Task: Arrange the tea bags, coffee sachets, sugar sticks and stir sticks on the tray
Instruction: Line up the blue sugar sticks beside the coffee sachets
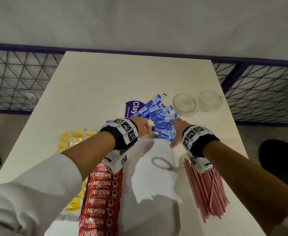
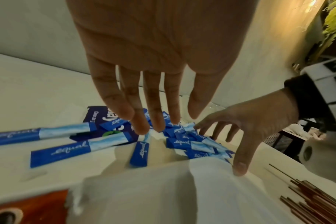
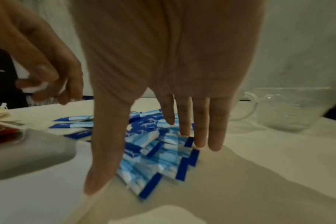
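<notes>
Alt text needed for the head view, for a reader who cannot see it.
Both hands, the left hand and the right hand, reach into a pile of blue sugar sticks on a white table. Red coffee sachets lie left, stir sticks right, two glass cups behind.

Cream matt surface, smooth. Blue-and-white paper sugar sticks, slight sheen. Red glossy foil coffee sachets. Yellow paper tea bag packets. Two clear glass cups, smooth. Thin red-and-white striped plastic stir sticks. White smooth tray.
</notes>
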Tool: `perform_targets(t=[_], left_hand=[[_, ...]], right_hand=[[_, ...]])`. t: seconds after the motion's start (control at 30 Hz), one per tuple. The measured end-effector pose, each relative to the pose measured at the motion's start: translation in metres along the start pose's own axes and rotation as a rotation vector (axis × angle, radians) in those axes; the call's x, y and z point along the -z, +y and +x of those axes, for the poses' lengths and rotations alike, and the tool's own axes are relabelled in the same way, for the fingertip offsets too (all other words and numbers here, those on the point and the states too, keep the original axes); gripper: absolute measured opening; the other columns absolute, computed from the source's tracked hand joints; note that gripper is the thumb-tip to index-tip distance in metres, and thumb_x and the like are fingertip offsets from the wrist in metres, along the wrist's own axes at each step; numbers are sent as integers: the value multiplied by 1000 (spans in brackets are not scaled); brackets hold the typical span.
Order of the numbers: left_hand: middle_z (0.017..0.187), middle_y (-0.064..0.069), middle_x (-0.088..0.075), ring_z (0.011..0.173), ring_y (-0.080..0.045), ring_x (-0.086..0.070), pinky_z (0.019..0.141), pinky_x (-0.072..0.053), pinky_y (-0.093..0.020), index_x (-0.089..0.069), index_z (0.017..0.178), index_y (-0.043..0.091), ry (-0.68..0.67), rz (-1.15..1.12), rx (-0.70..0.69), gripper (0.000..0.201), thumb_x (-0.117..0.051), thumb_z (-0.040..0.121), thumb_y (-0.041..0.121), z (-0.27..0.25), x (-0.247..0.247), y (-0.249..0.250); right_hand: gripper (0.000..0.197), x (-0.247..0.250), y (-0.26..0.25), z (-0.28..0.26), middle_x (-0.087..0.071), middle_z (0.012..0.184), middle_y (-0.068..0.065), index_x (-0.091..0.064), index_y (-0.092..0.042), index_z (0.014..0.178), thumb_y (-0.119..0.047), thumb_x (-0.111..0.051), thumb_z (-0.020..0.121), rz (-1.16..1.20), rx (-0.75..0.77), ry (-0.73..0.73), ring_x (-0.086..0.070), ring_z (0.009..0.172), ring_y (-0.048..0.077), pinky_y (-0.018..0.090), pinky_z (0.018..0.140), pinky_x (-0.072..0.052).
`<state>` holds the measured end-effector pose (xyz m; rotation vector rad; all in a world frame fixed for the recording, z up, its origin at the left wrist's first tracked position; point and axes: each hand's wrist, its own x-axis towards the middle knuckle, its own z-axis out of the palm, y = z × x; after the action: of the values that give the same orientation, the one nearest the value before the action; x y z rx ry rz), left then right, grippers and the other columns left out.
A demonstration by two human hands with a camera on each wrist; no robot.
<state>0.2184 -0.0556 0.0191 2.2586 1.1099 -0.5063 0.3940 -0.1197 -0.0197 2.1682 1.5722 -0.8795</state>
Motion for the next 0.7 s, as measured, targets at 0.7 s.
perform_targets(t=[0.7], left_hand=[[136, -3, -39, 124, -26, -42, 102, -36, -36, -42, 136, 21, -26, 134, -48, 56, -58, 87, 43, 44, -8, 9]], right_hand=[[69, 8, 5, 4, -31, 136, 11, -28, -21, 142, -44, -58, 84, 37, 110, 66, -36, 127, 30, 40, 102, -36]])
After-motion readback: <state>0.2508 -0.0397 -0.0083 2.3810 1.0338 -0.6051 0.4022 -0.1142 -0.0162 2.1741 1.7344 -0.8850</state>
